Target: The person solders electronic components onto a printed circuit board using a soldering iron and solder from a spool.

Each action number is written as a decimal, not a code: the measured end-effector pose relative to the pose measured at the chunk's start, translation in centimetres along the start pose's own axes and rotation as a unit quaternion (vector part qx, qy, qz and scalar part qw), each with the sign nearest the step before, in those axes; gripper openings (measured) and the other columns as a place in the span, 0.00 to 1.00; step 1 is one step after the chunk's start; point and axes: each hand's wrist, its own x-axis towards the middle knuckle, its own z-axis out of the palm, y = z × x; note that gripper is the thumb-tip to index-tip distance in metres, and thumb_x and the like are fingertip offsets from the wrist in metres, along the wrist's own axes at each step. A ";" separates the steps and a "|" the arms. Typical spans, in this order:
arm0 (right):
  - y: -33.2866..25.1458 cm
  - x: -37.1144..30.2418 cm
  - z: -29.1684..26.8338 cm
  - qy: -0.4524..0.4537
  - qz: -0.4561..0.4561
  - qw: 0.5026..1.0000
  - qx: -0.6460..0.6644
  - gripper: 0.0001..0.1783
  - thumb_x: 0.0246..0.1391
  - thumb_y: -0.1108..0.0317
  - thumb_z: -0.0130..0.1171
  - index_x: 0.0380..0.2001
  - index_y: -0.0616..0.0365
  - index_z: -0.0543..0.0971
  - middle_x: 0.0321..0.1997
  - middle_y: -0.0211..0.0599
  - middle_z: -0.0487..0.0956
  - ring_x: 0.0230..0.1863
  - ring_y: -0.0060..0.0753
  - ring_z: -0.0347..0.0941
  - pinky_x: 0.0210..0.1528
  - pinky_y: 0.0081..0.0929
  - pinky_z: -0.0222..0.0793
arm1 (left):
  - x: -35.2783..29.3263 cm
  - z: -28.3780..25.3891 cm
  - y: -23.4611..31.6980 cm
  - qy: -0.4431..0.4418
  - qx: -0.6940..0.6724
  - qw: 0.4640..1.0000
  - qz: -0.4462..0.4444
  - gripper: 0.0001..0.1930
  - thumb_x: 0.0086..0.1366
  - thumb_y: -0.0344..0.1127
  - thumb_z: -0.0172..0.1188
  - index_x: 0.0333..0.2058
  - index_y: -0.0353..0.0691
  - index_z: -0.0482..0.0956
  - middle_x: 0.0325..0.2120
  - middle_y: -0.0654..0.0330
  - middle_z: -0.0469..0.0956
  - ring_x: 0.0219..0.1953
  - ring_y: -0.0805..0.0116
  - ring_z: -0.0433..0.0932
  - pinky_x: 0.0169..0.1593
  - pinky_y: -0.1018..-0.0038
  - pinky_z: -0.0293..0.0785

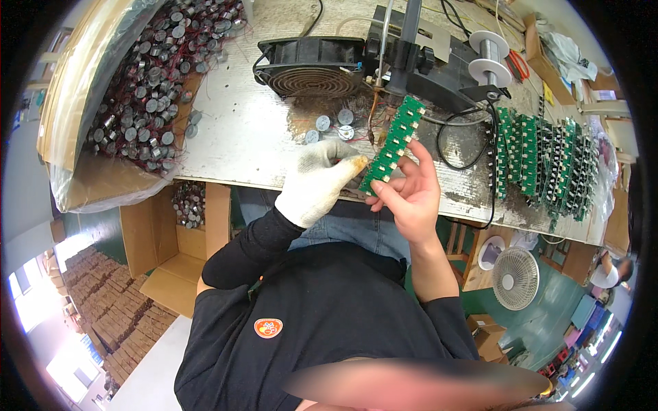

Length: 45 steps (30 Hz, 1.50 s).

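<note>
In my bare right hand (417,197) I hold a long green circuit board (395,144), gripped between thumb and fingers near its lower end. It slants up to the right, with a row of small pale connectors along it. My left hand (308,181), in a whitish glove, has thumb and finger pinched together by the board's left edge; whatever is between them is too small to make out. Just beyond the gloved hand, several small round metal motors (323,123) lie on the stained bench. A thin upright soldering tip (373,127) stands left of the board.
A plastic-lined carton (65,130) spills many wired motors (154,75) at left. Behind my hands are a black fan (312,68), a soldering stand (411,41) and a solder spool (489,58). Rows of green boards (528,157) stand at right. An open carton (185,240) sits below the bench.
</note>
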 end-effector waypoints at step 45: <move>0.6 0.7 -0.4 0.034 -0.013 0.999 -0.030 0.39 0.48 0.86 0.57 0.62 0.63 0.53 0.50 0.51 0.69 0.23 0.28 0.76 0.23 0.21 0.76 | -0.7 -15.1 5.4 0.403 0.536 0.716 0.195 0.14 0.52 0.39 0.64 0.34 0.38 0.78 0.30 0.53 0.78 0.32 0.57 0.79 0.37 0.67 0.74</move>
